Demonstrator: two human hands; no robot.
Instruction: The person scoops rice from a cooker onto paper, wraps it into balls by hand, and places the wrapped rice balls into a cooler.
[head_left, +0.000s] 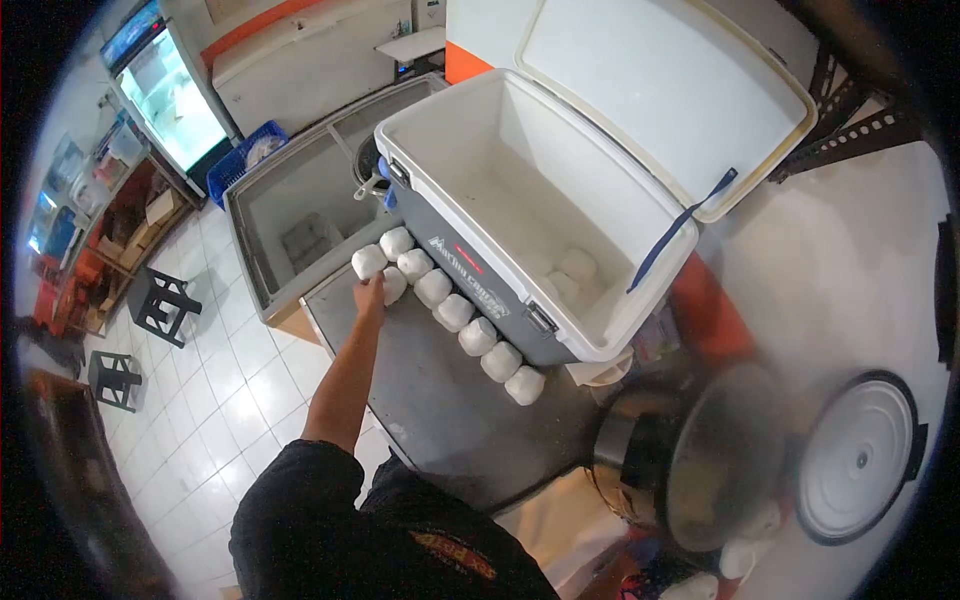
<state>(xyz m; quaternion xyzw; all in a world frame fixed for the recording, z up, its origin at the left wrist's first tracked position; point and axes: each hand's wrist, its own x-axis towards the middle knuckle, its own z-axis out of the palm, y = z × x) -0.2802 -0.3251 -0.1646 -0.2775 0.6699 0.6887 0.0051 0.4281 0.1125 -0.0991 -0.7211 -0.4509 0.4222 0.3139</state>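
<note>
My left hand [370, 297] reaches to the far left end of the grey tabletop [430, 390]. Its fingers are closed around a white rounded lump [368, 262]; I cannot make out what it is made of. Beside it, several similar white lumps [455, 312] stand in a line along the front of a grey-and-white cooler box [470, 255]. One more lump [393, 288] sits just right of my fingers. Open at the top, the cooler holds a few white lumps [575, 268] in its near right corner. My right hand is out of view.
The cooler's lid [670, 90] leans back, its blue strap [685, 225] hanging at the side. A large pot [690, 460], blurred by steam, is at the right near a round lid [860, 457]. A glass-topped freezer [300, 210] adjoins the table; black stools [163, 300] stand on the floor.
</note>
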